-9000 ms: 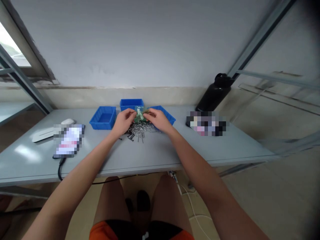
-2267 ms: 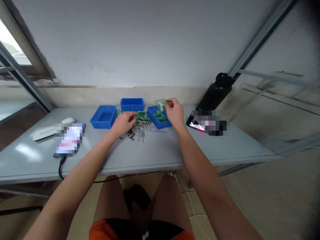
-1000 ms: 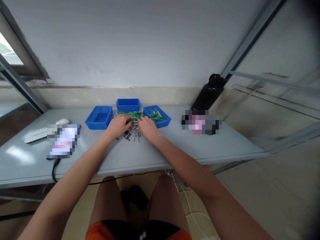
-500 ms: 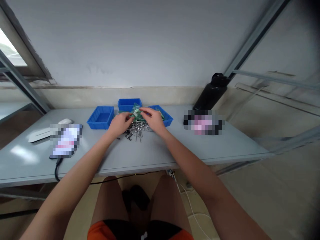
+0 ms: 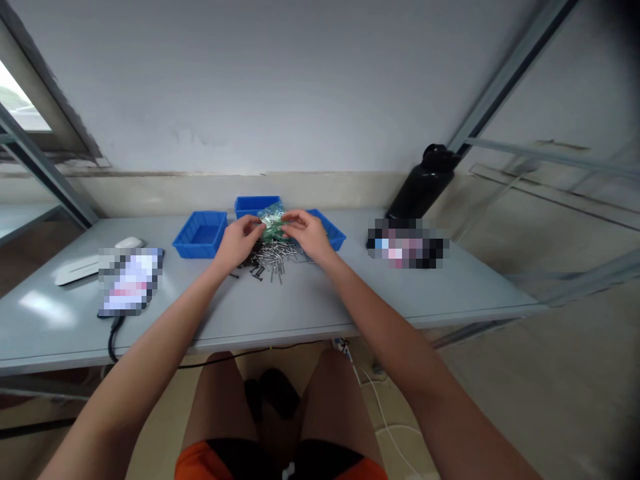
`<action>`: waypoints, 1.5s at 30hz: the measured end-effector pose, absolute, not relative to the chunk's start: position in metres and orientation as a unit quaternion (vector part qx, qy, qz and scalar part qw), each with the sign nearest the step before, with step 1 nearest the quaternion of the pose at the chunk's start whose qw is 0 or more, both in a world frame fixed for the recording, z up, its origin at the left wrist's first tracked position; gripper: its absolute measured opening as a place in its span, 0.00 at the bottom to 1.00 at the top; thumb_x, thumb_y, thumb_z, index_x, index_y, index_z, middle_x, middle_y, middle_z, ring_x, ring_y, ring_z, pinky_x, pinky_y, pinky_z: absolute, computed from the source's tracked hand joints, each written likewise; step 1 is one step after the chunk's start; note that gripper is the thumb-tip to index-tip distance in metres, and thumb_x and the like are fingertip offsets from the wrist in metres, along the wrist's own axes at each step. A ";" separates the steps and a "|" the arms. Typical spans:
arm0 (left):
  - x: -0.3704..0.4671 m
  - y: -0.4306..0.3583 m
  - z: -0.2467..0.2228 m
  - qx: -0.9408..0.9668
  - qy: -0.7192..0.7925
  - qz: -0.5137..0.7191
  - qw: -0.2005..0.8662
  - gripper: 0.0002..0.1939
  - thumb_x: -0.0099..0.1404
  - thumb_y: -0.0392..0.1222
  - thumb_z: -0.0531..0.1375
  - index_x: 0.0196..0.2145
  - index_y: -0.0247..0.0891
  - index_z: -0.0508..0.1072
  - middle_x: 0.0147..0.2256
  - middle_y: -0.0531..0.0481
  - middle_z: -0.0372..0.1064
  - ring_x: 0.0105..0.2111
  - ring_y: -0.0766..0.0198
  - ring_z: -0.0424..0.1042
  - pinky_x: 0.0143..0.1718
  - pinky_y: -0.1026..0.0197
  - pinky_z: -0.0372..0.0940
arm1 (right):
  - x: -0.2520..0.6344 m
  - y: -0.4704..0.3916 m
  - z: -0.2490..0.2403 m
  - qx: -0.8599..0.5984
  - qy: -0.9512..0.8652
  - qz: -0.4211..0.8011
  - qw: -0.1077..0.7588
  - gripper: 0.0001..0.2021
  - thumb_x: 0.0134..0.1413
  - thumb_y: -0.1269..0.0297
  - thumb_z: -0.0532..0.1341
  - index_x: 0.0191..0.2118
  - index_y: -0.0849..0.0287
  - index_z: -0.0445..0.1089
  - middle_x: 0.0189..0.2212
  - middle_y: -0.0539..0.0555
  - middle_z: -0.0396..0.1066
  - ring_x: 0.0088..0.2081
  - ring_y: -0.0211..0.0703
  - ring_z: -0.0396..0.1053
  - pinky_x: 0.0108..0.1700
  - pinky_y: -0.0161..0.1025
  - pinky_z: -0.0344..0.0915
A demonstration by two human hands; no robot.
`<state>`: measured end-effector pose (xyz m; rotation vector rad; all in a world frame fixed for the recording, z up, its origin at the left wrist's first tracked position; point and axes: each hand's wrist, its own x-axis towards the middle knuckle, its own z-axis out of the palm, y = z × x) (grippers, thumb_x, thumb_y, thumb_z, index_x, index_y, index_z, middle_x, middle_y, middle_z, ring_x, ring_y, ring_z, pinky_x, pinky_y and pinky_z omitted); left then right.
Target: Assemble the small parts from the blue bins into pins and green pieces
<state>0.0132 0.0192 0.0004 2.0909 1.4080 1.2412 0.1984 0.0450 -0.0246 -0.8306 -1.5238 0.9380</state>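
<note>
A crinkled green clear plastic bag (image 5: 273, 221) is held up between my two hands, over a pile of loose metal screws (image 5: 275, 253). My left hand (image 5: 241, 241) has its fingers closed on the bag's left edge. On the opposite edge, my right hand (image 5: 309, 233) grips the bag with thumb and fingers. Darker screws lie at the pile's lower left. One blue bin (image 5: 201, 235) stands left of my left hand, a second blue bin (image 5: 250, 203) is behind the bag, and a third blue bin (image 5: 336, 235) is partly hidden behind my right hand.
A black bottle (image 5: 423, 183) leans by the wall at the right, near a blurred item (image 5: 407, 245). At the left lie a phone (image 5: 133, 283) with a cable, a white case (image 5: 130, 243) and a flat white object (image 5: 77, 270). The table's front edge (image 5: 300, 335) is nearest me.
The bag has been lifted slightly and spread more upright between my hands. My fingers have shifted on its edges, and more of its surface shows.
</note>
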 end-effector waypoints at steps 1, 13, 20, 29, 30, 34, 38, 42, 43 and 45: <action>0.013 0.019 0.001 0.731 0.489 0.444 0.171 0.08 0.63 0.43 0.58 0.37 0.36 0.72 0.28 0.51 0.72 0.30 0.64 0.69 0.36 0.60 0.64 | 0.198 0.045 -0.025 -0.352 -0.646 0.397 0.549 0.10 0.47 0.64 0.65 0.37 0.57 0.68 0.39 0.52 0.71 0.39 0.42 0.72 0.41 0.43 0.74; 0.016 0.017 0.001 0.724 0.476 0.436 0.242 0.10 0.61 0.42 0.59 0.39 0.38 0.66 0.25 0.53 0.70 0.25 0.65 0.68 0.27 0.62 0.61 | 0.195 0.036 -0.021 -0.363 -0.669 0.384 0.523 0.15 0.51 0.59 0.63 0.44 0.53 0.64 0.32 0.49 0.67 0.34 0.40 0.70 0.33 0.38 0.73; 0.016 0.021 -0.003 0.727 0.463 0.449 0.233 0.10 0.62 0.42 0.58 0.41 0.38 0.66 0.24 0.54 0.70 0.25 0.65 0.68 0.27 0.62 0.61 | 0.196 0.037 -0.020 -0.375 -0.660 0.381 0.528 0.08 0.55 0.59 0.59 0.41 0.54 0.64 0.29 0.48 0.66 0.32 0.38 0.69 0.31 0.36 0.72; 0.015 0.017 0.001 0.762 0.453 0.434 0.161 0.11 0.63 0.41 0.57 0.43 0.37 0.71 0.25 0.54 0.67 0.26 0.66 0.66 0.32 0.62 0.63 | 0.196 0.038 -0.025 -0.380 -0.676 0.389 0.498 0.29 0.51 0.62 0.64 0.57 0.50 0.53 0.24 0.44 0.61 0.29 0.40 0.68 0.35 0.41 0.70; 0.015 0.016 0.002 0.765 0.452 0.431 0.158 0.12 0.63 0.42 0.57 0.44 0.37 0.71 0.26 0.54 0.68 0.27 0.66 0.66 0.33 0.61 0.63 | 0.196 0.037 -0.024 -0.381 -0.684 0.386 0.488 0.28 0.50 0.63 0.64 0.57 0.51 0.55 0.23 0.44 0.61 0.28 0.40 0.67 0.35 0.41 0.70; 0.015 0.015 0.002 0.772 0.448 0.418 0.169 0.14 0.64 0.42 0.57 0.46 0.37 0.71 0.29 0.52 0.70 0.28 0.65 0.67 0.33 0.61 0.64 | 0.195 0.033 -0.022 -0.378 -0.695 0.395 0.466 0.19 0.49 0.62 0.65 0.48 0.55 0.64 0.23 0.44 0.63 0.27 0.39 0.67 0.34 0.40 0.69; 0.016 0.014 0.002 0.781 0.431 0.409 0.193 0.19 0.63 0.43 0.58 0.51 0.37 0.69 0.32 0.50 0.70 0.26 0.66 0.66 0.30 0.62 0.63 | 0.196 0.036 -0.021 -0.365 -0.688 0.421 0.465 0.15 0.48 0.60 0.65 0.42 0.56 0.66 0.27 0.47 0.68 0.31 0.40 0.70 0.35 0.40 0.70; 0.016 0.014 0.001 0.780 0.432 0.391 0.226 0.26 0.60 0.43 0.60 0.56 0.35 0.65 0.26 0.52 0.67 0.24 0.66 0.64 0.25 0.63 0.61 | 0.198 0.039 -0.021 -0.356 -0.683 0.435 0.467 0.13 0.48 0.59 0.66 0.39 0.57 0.67 0.27 0.48 0.69 0.31 0.39 0.70 0.34 0.38 0.70; 0.016 0.014 0.001 0.779 0.432 0.390 0.233 0.27 0.60 0.42 0.61 0.56 0.35 0.65 0.25 0.52 0.66 0.24 0.66 0.64 0.25 0.63 0.60 | 0.198 0.039 -0.022 -0.357 -0.680 0.437 0.468 0.13 0.48 0.59 0.66 0.39 0.56 0.67 0.27 0.48 0.70 0.30 0.38 0.70 0.34 0.38 0.70; 0.016 0.014 0.001 0.779 0.427 0.393 0.237 0.28 0.59 0.42 0.62 0.57 0.34 0.65 0.26 0.52 0.67 0.24 0.66 0.64 0.25 0.63 0.61 | 0.199 0.040 -0.022 -0.361 -0.674 0.441 0.470 0.12 0.47 0.60 0.66 0.38 0.56 0.68 0.27 0.48 0.70 0.28 0.37 0.69 0.33 0.37 0.70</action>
